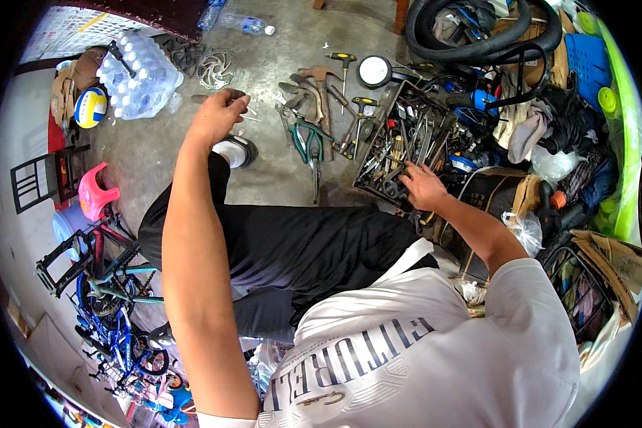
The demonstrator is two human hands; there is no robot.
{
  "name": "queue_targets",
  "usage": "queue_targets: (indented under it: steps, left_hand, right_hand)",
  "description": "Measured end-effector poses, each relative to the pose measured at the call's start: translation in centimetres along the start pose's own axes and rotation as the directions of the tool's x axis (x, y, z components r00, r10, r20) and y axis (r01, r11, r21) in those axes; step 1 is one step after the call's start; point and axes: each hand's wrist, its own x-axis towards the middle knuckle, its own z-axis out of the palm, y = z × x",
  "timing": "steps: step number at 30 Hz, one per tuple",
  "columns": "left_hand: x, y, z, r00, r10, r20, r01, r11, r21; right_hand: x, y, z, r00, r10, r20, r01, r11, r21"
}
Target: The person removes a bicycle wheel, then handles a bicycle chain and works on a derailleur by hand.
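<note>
My left hand (220, 115) hangs above the floor on the left, its fingers closed in a pinch. Thin light pieces show beside the fingertips, but what the hand holds is too small to make out. At the near edge of an open toolbox (358, 187), my right hand (424, 187) rests with fingers apart on dark metal tools (394, 187). Loose wrenches and other hand tools fill that box. Between my hands lie a hammer (326, 107), green-handled pliers (312, 143) and yellow-and-black T-handle tools (344, 60).
Beyond the toolbox are a round white gauge (374, 71) and black tyres (435, 46). A brake disc (216, 69) and packed water bottles (137, 78) lie at far left. Nearer stand a pink stool (97, 192) and bicycle frames (114, 285). Clutter and cardboard (610, 264) crowd the right.
</note>
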Motion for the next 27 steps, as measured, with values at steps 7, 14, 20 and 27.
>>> queue_targets:
  steps: [7, 14, 20, 27]
  left_hand:
    - [0.2, -0.1, 0.4, 0.997, 0.045, -0.057, -0.043, 0.999, 0.023]
    - [-0.3, 0.2, 0.1, 0.997, 0.051, -0.063, -0.049, 0.998, 0.035]
    - [-0.2, 0.0, -0.1, 0.998, 0.039, -0.054, -0.037, 0.999, 0.033]
    - [-0.3, 0.4, 0.0, 0.998, 0.035, -0.060, -0.034, 0.999, 0.024]
  right_hand:
    - [5.1, 0.8, -0.8, 0.933, -0.063, -0.355, 0.078, 0.997, 0.028]
    - [12.1, -1.3, -1.9, 0.981, 0.149, 0.128, -0.115, 0.964, -0.241]
    - [11.4, -0.5, -1.4, 0.948, 0.174, 0.266, -0.135, 0.978, -0.157]
    - [4.5, 0.8, 0.3, 0.992, 0.096, 0.079, -0.087, 0.990, -0.111]
